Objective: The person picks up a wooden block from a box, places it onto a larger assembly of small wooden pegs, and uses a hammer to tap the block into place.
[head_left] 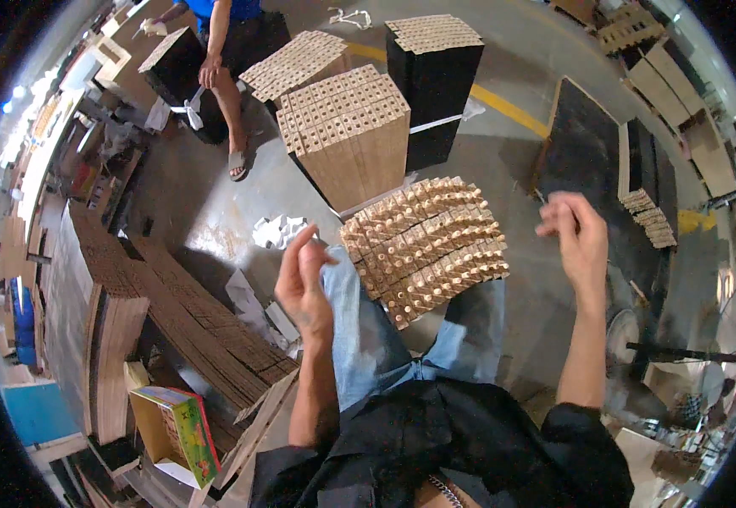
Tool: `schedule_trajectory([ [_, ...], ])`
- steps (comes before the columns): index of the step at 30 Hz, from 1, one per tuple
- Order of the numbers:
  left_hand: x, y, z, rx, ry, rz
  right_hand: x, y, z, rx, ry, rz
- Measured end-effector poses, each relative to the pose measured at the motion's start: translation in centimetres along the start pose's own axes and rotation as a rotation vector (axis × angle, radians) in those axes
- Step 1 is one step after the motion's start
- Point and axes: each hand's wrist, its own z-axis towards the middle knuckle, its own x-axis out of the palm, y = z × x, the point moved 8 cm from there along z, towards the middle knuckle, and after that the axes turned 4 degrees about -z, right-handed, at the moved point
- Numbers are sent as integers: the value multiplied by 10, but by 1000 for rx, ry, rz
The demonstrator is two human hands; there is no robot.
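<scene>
A bundle of wooden pieces with several rows of pegs [427, 241] standing out of its top is in front of me, between my knees. Left of it, my left hand [304, 284] is raised over my thigh, fingers loosely bent and apart, nothing visible in them. On the other side, my right hand [577, 233] hangs in the air with its fingers half curled and the tips apart. I see nothing held there either. Neither hand touches the bundle. Just beyond stands an upright stack of wooden boards [347, 140] with holes along its top ends.
Black-sided stacks [430, 97] stand farther off. Another person [224, 76] sits at the back left. Long dark boards [182, 296] lie to my left, near an open cardboard box [173, 432]. A dark panel [584, 127] and a round fan-like object [624, 337] are at right.
</scene>
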Motion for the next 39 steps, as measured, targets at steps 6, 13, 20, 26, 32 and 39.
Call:
schedule_trajectory([
  [6, -77, 46, -44, -216, -89, 136, -26, -98, -90, 366, -178, 46],
  [13, 7, -17, -52, 42, 68, 221, 10, -96, -107, 337, -103, 272],
  [20, 103, -73, -100, 248, 433, 263, 48, -39, -152, 489, 240, 362],
  [26, 190, -65, -213, 380, 1122, 315, 25, 20, -141, 46, -208, 1108],
  [32, 208, -70, -253, 525, 1253, 316, -44, 6, -138, -204, -626, 1608],
  [39, 215, -75, -248, 308, 1371, 256, -62, 37, -149, -385, -675, 1612],
])
